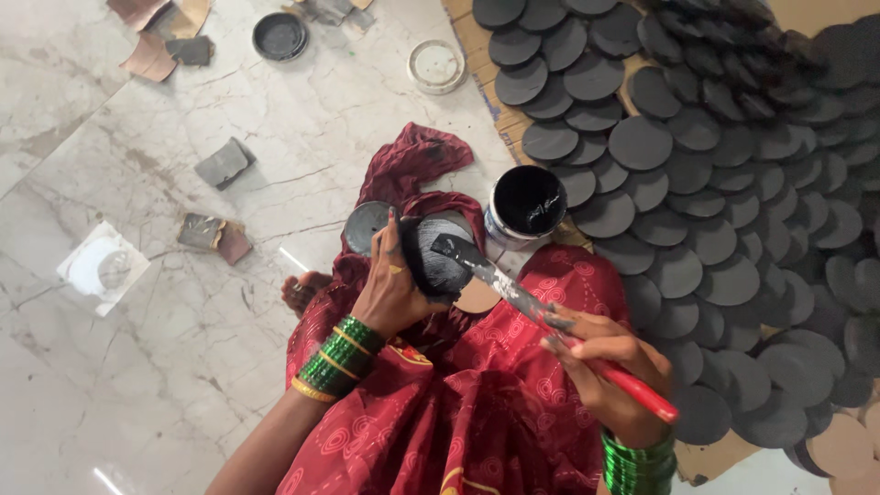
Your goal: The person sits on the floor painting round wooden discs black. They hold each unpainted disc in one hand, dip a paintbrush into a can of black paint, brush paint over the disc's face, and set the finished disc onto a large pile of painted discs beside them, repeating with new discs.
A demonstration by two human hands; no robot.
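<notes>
While the left hand (pixel 392 291) grasps a black disc (pixel 438 258), the right hand (pixel 605 371) grasps a red-handled brush (pixel 550 323) beside a round paint tin (pixel 525 207).

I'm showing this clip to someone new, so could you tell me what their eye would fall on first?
Most striking is the spread of black-painted discs overlapping across the right side. At the centre, the left hand holds one disc while the right hand strokes it with a red-handled brush. An open can of black paint stands just beyond, on the pale marble floor.
</notes>
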